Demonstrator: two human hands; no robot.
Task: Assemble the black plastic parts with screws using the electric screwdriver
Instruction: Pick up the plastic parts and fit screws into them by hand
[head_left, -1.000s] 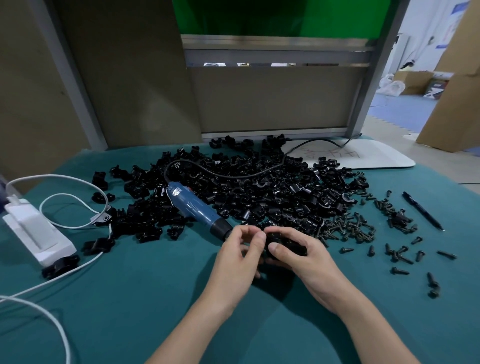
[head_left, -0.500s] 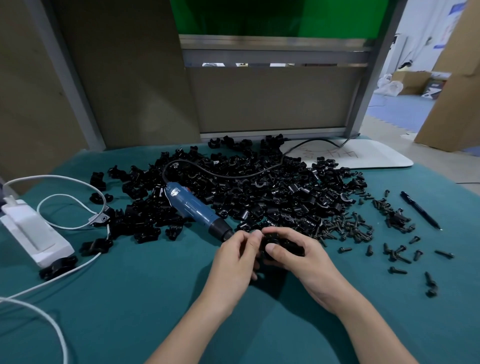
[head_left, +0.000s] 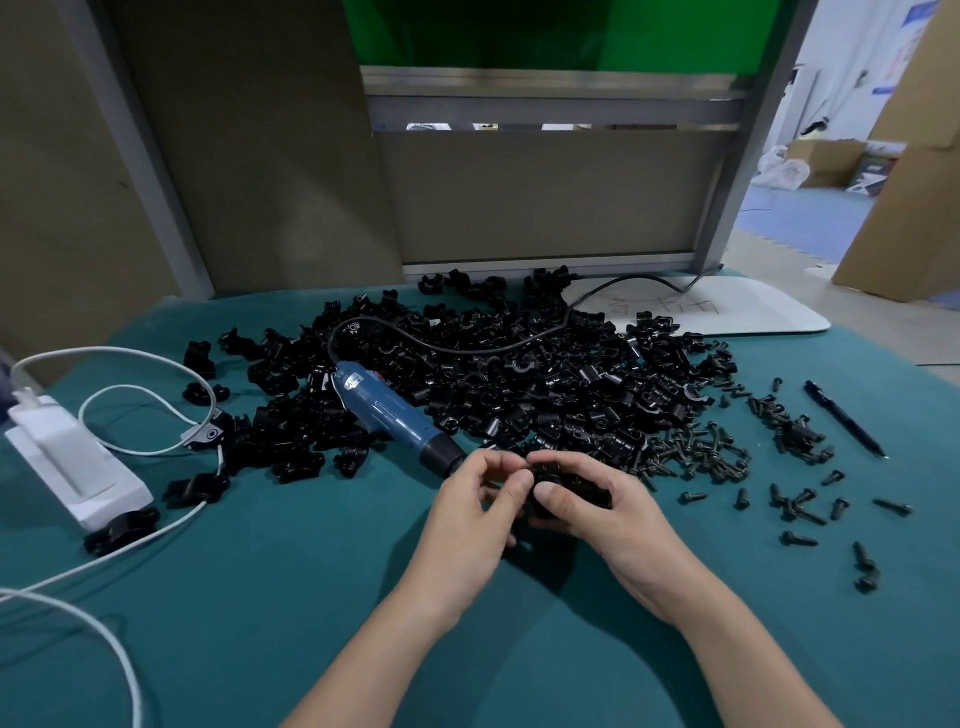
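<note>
In the head view, we are working over a bench (head_left: 234, 597) covered in teal cloth, with both forearms reaching in from the lower edge. Our hands are meeting just in front of the big pile of black parts (head_left: 545, 384). Our right hand (head_left: 613, 525) is curling its fingers round a black plastic part (head_left: 566, 480) and lifting it just clear of the cloth, with the thumb pressing on its near face. Our left hand (head_left: 467, 514) is pinching the left side of the same part between thumb and bent forefinger, so the two hands are closing on it together. How the part is built we cannot tell, since our fingers are covering most of it.

The electric screwdriver (head_left: 384, 415), blue with a black nose, is lying on its side against the pile, its tip pointing at our left hand and sitting just beside the knuckles. Its black cord (head_left: 467, 348) is looping back across the pile toward the partition. Loose screws (head_left: 701, 457) are lying heaped at the right edge of the pile, near our right hand, with more scattering farther right. A black pen (head_left: 844, 418) is lying beyond them. At the far left, a white adapter (head_left: 72, 462) is resting on the cloth, with its white cable (head_left: 130, 415) coiling around it.
</note>
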